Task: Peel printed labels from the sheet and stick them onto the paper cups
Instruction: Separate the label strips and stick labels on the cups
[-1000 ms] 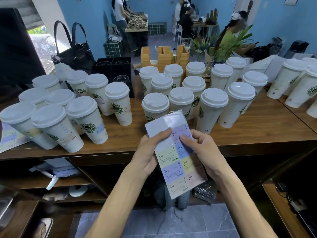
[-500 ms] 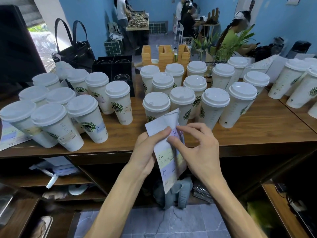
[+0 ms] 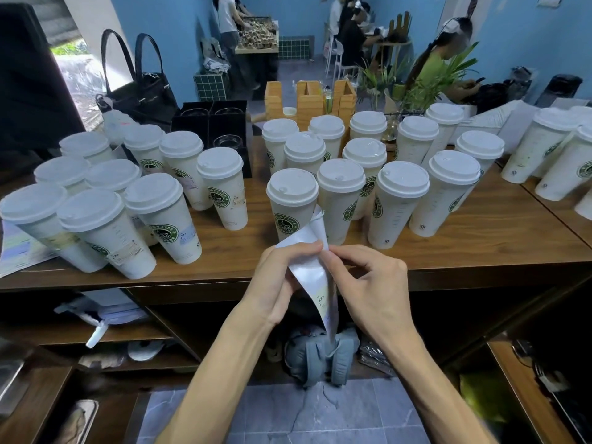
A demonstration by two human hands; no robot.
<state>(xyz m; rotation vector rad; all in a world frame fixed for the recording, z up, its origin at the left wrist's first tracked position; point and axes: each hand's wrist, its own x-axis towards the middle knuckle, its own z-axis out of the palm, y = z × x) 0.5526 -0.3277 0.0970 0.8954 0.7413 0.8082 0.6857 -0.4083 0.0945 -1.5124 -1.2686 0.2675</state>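
Note:
The label sheet (image 3: 312,270) is bent lengthwise between my hands, in front of the wooden counter's (image 3: 480,238) front edge. My left hand (image 3: 282,277) grips its left side with the thumb on top. My right hand (image 3: 368,283) pinches the sheet's right edge with thumb and forefinger. Only a few coloured labels show on the curled face. Just beyond the sheet stands a lidded white paper cup (image 3: 293,203) with a green logo, front of a middle cluster of several cups. A left group of several cups (image 3: 166,216) carries stuck labels.
More lidded cups (image 3: 544,145) stand at the far right. A flat label sheet (image 3: 16,251) lies at the counter's left edge. Black bags (image 3: 141,91), a black box (image 3: 211,123) and wooden holders (image 3: 309,100) sit behind the cups. People work in the background.
The sheet went from flat and face-up to curled almost edge-on. My right hand moved from its right side to pinching its edge near the top.

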